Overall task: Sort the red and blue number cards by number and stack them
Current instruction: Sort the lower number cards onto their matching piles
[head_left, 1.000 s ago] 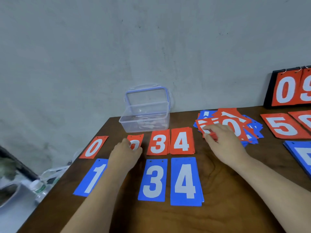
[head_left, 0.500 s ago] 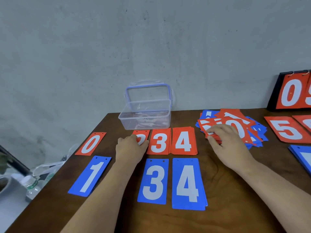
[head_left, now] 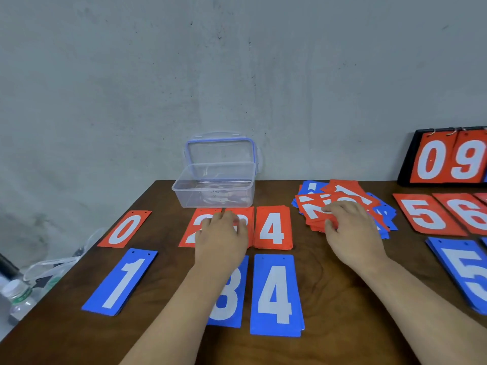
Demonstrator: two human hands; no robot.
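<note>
The bench (head_left: pixel 329 285) carries everything, and the clear box (head_left: pixel 214 191), lid up at the back edge, serves as marker. Far right of the box stands a scoreboard stand (head_left: pixel 448 159) showing 09. Just right of the box lies the mixed heap (head_left: pixel 350 193) of red and blue cards, overlapped and askew. Further right lie red 5 (head_left: pixel 424 214), red 6 (head_left: pixel 466 212) and blue 5 (head_left: pixel 463 272). Directly in front of the box sit red 2 (head_left: pixel 192 233) and red 4 (head_left: pixel 272 227), with blue 3 (head_left: pixel 228 304) and blue 4 (head_left: pixel 275 293) nearer the person. Left of the box are red 0 (head_left: pixel 125 229) and blue 1 (head_left: pixel 121 283). The cards look thin, light, stiff and glossy, so they likely slide easily and are awkward to lift off flat wood; a short edge or corner seems the best hold. Of the hands, the left hand (head_left: pixel 221 241) lies flat, fingers nearly straight, across red 2 and the card beside it, gripping nothing; the right hand (head_left: pixel 353 230) curls over the heap, its thumb at the near edge, seemingly pinching the top red cards. The box crowds the red row's far edge; a water bottle (head_left: pixel 18 299) stands below, left of the box.
</note>
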